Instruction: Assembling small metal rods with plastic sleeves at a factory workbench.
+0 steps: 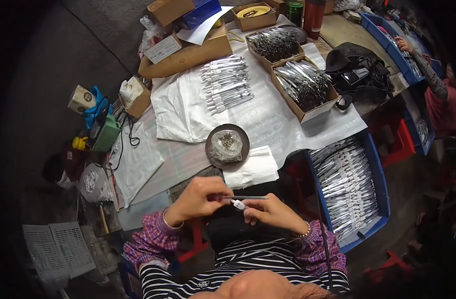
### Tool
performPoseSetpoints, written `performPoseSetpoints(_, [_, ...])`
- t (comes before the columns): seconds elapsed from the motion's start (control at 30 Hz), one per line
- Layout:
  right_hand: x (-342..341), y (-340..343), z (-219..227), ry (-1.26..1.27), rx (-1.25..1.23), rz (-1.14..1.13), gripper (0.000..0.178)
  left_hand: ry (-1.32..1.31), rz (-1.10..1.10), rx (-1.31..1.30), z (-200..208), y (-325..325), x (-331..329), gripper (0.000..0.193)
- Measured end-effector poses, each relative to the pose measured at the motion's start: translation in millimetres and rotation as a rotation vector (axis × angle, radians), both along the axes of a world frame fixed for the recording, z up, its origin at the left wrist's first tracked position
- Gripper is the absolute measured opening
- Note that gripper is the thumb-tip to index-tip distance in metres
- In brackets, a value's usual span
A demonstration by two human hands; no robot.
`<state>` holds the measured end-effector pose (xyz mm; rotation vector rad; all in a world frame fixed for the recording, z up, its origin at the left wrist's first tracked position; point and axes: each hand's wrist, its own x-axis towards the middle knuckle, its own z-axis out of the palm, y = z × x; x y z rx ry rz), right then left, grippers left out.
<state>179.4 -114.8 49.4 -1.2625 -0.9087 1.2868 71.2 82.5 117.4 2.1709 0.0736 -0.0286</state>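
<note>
Close in front of my body, my left hand [203,198] pinches one end of a slim grey metal strip [250,197]. My right hand [273,212] closes around its other end and around a small white fitting [239,204] with dark spots, just below the strip. Whether the fitting is joined to the strip I cannot tell. Beyond my hands, a dark round plate [210,158] carries a clear plastic bag [227,144] of tiny metal parts. A folded white cloth or paper [253,168] lies beside it.
Slim silver pieces with white fittings [227,82] lie in rows on the white-covered table. Cardboard boxes [315,107] of similar metal pieces stand behind; a blue crate [386,199] of more is at right. A green tool [106,133] with cord sits left. A co-worker's arm [427,67] reaches into another crate.
</note>
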Motion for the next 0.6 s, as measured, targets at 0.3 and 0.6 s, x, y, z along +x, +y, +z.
performPoseSetpoints(0.3, [-33.2,-7.6,-40.7,-0.092,-0.117,-0.016,0.020,-0.391,0.345,0.529,-23.0,155.7,196.2,0.022])
performPoseSetpoints(0.6, [-50.7,-11.0,-64.4,-0.094,-0.222,0.017,0.024,-0.123,0.480,0.666,-58.2,208.3,281.2,0.026])
